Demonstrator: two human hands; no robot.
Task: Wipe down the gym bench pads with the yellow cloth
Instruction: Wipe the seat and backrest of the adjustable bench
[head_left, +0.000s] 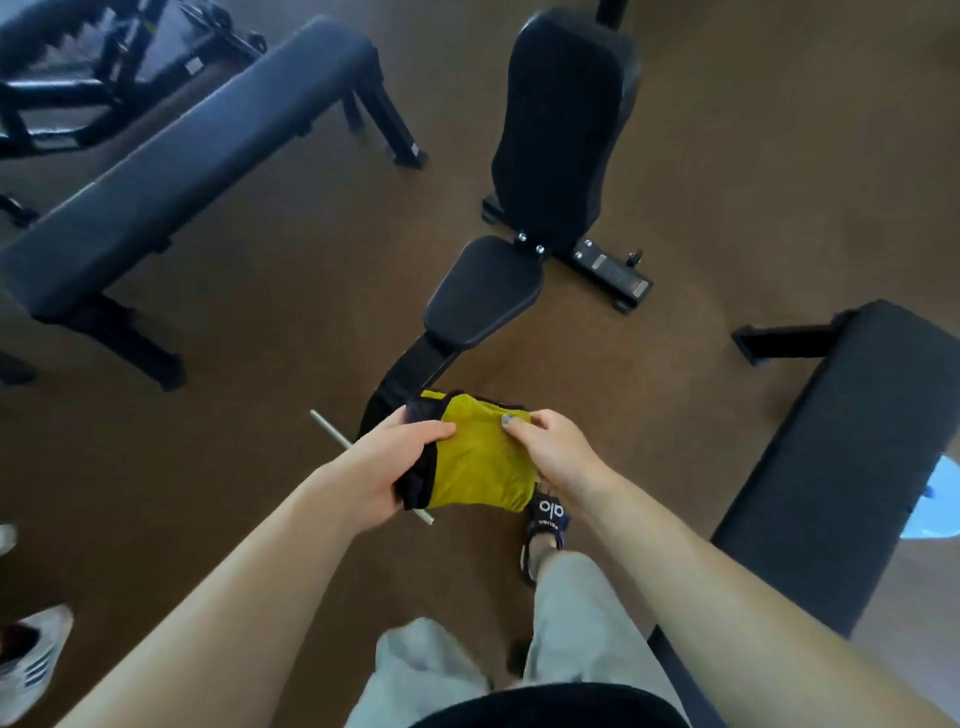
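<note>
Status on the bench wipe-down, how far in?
Done: nothing visibly wiped. In hand: left hand and right hand hold the yellow cloth in the air, touching no pad. Left: adjustable bench ahead, flat benches left and right.

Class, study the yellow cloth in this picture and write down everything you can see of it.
The yellow cloth is mustard-yellow, soft-looking fabric with a dark edge or backing along its left and top sides. It looks folded or bunched, not spread flat, and is held in the air in front of the person, above the brown floor, touching no pad. The left hand grips its left side, fingers curled round the dark edge; the right hand pinches its upper right part. It lies just short of the adjustable bench's seat pad.
</note>
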